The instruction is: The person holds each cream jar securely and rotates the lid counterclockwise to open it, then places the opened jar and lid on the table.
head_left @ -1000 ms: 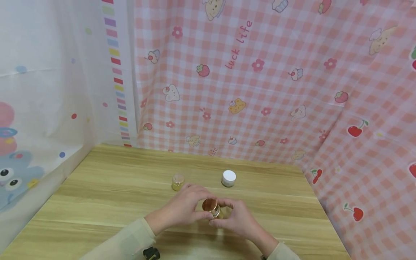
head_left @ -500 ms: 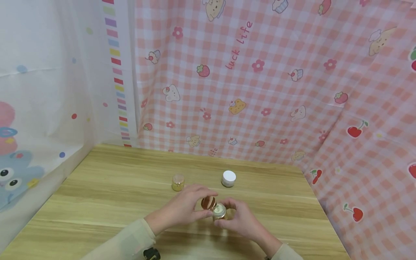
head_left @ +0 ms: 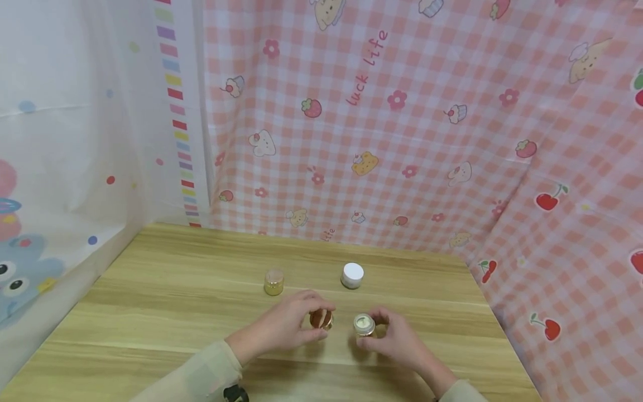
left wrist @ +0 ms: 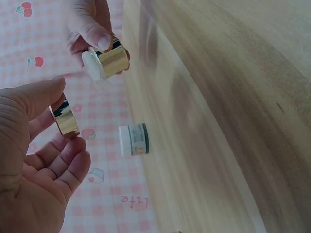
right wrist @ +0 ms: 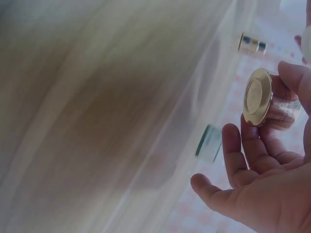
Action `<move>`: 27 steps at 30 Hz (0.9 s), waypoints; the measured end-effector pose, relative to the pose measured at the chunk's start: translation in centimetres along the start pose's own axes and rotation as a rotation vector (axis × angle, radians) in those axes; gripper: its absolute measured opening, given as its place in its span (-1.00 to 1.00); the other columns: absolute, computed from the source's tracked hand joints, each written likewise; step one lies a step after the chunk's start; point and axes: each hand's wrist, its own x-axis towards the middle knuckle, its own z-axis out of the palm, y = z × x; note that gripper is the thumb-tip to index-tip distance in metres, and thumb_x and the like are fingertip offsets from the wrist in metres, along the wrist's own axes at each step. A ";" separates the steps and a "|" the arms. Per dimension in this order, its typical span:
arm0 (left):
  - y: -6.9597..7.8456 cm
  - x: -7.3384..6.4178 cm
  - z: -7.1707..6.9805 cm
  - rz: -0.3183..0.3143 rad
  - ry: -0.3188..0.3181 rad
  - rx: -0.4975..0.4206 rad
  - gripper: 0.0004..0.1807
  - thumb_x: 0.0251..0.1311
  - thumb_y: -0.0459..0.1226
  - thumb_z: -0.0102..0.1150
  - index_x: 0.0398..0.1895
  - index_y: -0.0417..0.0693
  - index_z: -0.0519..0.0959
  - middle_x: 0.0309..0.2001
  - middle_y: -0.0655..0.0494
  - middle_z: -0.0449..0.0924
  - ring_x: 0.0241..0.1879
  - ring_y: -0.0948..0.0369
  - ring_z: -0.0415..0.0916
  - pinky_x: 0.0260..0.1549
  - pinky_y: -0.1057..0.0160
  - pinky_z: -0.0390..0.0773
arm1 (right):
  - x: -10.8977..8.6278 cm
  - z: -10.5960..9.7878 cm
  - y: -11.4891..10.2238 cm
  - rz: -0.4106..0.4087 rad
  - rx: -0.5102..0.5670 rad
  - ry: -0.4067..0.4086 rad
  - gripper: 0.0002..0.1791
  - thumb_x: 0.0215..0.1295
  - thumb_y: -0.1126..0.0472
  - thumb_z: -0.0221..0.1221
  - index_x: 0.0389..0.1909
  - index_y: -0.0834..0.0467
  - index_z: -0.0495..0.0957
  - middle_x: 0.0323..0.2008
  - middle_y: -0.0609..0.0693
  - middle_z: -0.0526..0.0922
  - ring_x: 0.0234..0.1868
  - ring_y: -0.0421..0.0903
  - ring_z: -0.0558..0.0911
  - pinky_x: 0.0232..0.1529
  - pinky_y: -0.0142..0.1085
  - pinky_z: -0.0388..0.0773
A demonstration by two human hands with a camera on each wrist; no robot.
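Note:
My left hand pinches a shiny gold lid between thumb and fingers; in the left wrist view the gold lid stands edge-on. To its right, my right hand holds an uncovered gold cream jar, whose round mouth shows something pale inside. The right wrist view shows the embossed gold base of the jar, tilted toward the camera and lifted off the table. A gap separates lid and jar.
A small gold jar with its lid on stands behind my left hand. A white-lidded jar stands farther back, behind my right hand. Patterned cloth hangs behind the wooden table.
The gold lid has come off the jar. My right hand has moved rightward with the open jar, while my left hand has stayed almost in place with the lid.

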 end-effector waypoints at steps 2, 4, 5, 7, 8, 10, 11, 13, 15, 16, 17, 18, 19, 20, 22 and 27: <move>0.0 0.0 0.1 -0.010 -0.010 -0.015 -0.52 0.36 -0.20 0.45 0.31 -0.07 0.64 -0.02 0.19 0.67 -0.08 0.32 0.56 -0.01 0.35 0.61 | 0.0 -0.6 0.5 0.023 -0.012 0.012 -0.47 0.09 0.08 0.59 0.06 0.15 0.65 -0.06 -0.08 0.78 0.14 -0.02 0.68 0.25 0.16 0.59; -0.1 0.1 0.3 -0.016 -0.012 -0.029 -0.53 0.36 -0.21 0.45 0.30 -0.08 0.64 -0.01 0.18 0.67 -0.08 0.32 0.56 -0.02 0.36 0.62 | 0.0 -1.1 1.2 0.054 -0.019 0.022 -0.46 0.10 0.10 0.58 0.07 0.17 0.64 -0.04 -0.05 0.77 0.13 -0.02 0.68 0.23 0.12 0.61; -0.1 0.1 0.4 -0.015 -0.012 -0.035 -0.53 0.35 -0.23 0.45 0.29 -0.09 0.64 -0.01 0.17 0.67 -0.08 0.32 0.57 -0.03 0.37 0.62 | 0.1 -1.4 1.5 0.071 -0.020 0.029 -0.45 0.10 0.12 0.58 0.08 0.19 0.64 -0.03 -0.02 0.76 0.11 -0.02 0.68 0.22 0.07 0.62; -0.1 0.1 0.5 -0.028 -0.014 -0.049 -0.54 0.34 -0.24 0.46 0.28 -0.11 0.64 -0.02 0.15 0.67 -0.09 0.32 0.59 -0.02 0.34 0.66 | 0.1 -2.0 2.2 0.106 -0.015 0.040 -0.44 0.11 0.15 0.57 0.10 0.22 0.62 -0.01 0.01 0.74 0.07 -0.04 0.68 0.15 -0.03 0.64; -0.2 0.2 0.7 -0.026 -0.007 -0.052 -0.54 0.33 -0.26 0.47 0.27 -0.12 0.64 -0.03 0.13 0.68 -0.10 0.30 0.60 -0.02 0.32 0.67 | 0.2 -2.2 2.5 0.119 -0.009 0.047 -0.43 0.11 0.17 0.57 0.11 0.24 0.61 -0.01 0.04 0.74 0.05 -0.05 0.68 0.13 -0.09 0.64; -0.2 0.2 0.9 -0.051 -0.009 -0.050 -0.54 0.32 -0.25 0.48 0.25 -0.12 0.64 -0.03 0.13 0.69 -0.09 0.30 0.61 0.01 0.29 0.68 | 0.4 -2.7 3.2 0.151 0.001 0.066 -0.43 0.12 0.19 0.56 0.12 0.28 0.59 -0.01 0.07 0.72 0.01 -0.07 0.68 0.05 -0.21 0.64; -0.3 0.3 1.1 -0.063 -0.011 -0.052 -0.54 0.30 -0.25 0.48 0.24 -0.12 0.64 -0.04 0.13 0.69 -0.08 0.29 0.63 0.03 0.27 0.69 | 0.4 -3.0 3.4 0.161 0.003 0.075 -0.43 0.12 0.20 0.56 0.12 0.29 0.59 -0.01 0.08 0.72 0.00 -0.06 0.69 0.01 -0.25 0.63; -0.6 0.5 1.4 -0.096 -0.017 -0.053 -0.55 0.29 -0.22 0.49 0.21 -0.09 0.64 -0.05 0.16 0.70 -0.05 0.28 0.64 0.08 0.24 0.68 | 0.7 -3.4 3.9 0.165 -0.007 0.091 -0.43 0.13 0.21 0.55 0.11 0.32 0.58 -0.01 0.11 0.73 -0.01 -0.05 0.70 0.00 -0.25 0.65; -0.9 0.8 1.7 -0.121 -0.032 -0.058 -0.57 0.28 -0.20 0.50 0.17 -0.05 0.64 -0.06 0.20 0.71 -0.03 0.30 0.65 0.12 0.23 0.68 | 1.0 -3.8 4.2 0.170 -0.027 0.105 -0.43 0.14 0.20 0.56 0.11 0.32 0.58 -0.01 0.11 0.73 0.00 -0.04 0.70 0.01 -0.21 0.67; -1.1 1.1 1.9 -0.123 -0.038 -0.069 -0.58 0.28 -0.21 0.50 0.16 -0.06 0.63 -0.07 0.22 0.71 -0.02 0.29 0.66 0.13 0.22 0.68 | 1.1 -4.0 4.4 0.170 -0.042 0.114 -0.43 0.14 0.19 0.56 0.11 0.33 0.59 -0.01 0.11 0.74 0.00 -0.04 0.71 0.03 -0.17 0.68; -1.2 1.4 2.0 -0.120 -0.043 -0.079 -0.59 0.29 -0.22 0.49 0.16 -0.06 0.63 -0.09 0.23 0.72 -0.02 0.29 0.67 0.15 0.21 0.68 | 1.3 -4.1 4.5 0.168 -0.060 0.119 -0.43 0.14 0.17 0.56 0.11 0.33 0.59 -0.01 0.12 0.74 0.01 -0.03 0.71 0.06 -0.14 0.68; -1.3 1.8 2.2 -0.115 -0.046 -0.080 -0.58 0.29 -0.23 0.49 0.18 -0.05 0.62 -0.10 0.25 0.73 -0.01 0.29 0.68 0.16 0.21 0.67 | 1.4 -4.2 4.7 0.166 -0.074 0.124 -0.42 0.14 0.16 0.57 0.11 0.33 0.60 -0.01 0.12 0.75 0.01 -0.02 0.71 0.08 -0.11 0.69; -1.3 2.2 2.4 -0.104 -0.046 -0.083 -0.57 0.30 -0.24 0.48 0.19 -0.06 0.62 -0.11 0.27 0.73 -0.01 0.28 0.68 0.17 0.21 0.66 | 1.6 -4.3 4.8 0.171 -0.088 0.130 -0.42 0.14 0.15 0.57 0.11 0.32 0.61 -0.01 0.11 0.75 0.01 -0.02 0.71 0.09 -0.10 0.68; -1.3 2.6 2.7 -0.092 -0.045 -0.080 -0.57 0.30 -0.25 0.48 0.21 -0.06 0.63 -0.11 0.28 0.73 -0.01 0.27 0.69 0.17 0.21 0.66 | 1.7 -4.4 4.9 0.174 -0.099 0.136 -0.41 0.13 0.14 0.58 0.11 0.32 0.61 -0.02 0.11 0.75 0.01 -0.02 0.70 0.08 -0.10 0.68; -1.2 3.5 3.2 -0.077 -0.043 -0.072 -0.55 0.32 -0.25 0.46 0.26 -0.07 0.65 -0.09 0.27 0.73 0.01 0.24 0.69 0.16 0.23 0.65 | 2.0 -4.5 5.2 0.172 -0.120 0.143 -0.42 0.12 0.13 0.58 0.09 0.32 0.62 -0.05 0.11 0.76 -0.02 -0.03 0.70 0.04 -0.14 0.67; -0.7 6.0 5.3 -0.102 -0.036 0.001 -0.58 0.29 -0.18 0.49 0.20 0.03 0.71 -0.07 0.23 0.74 -0.04 0.24 0.66 0.03 0.33 0.62 | 2.4 -4.8 5.8 0.187 -0.144 0.157 -0.43 0.11 0.12 0.58 0.05 0.32 0.62 -0.11 0.10 0.75 -0.10 -0.07 0.66 -0.08 -0.26 0.59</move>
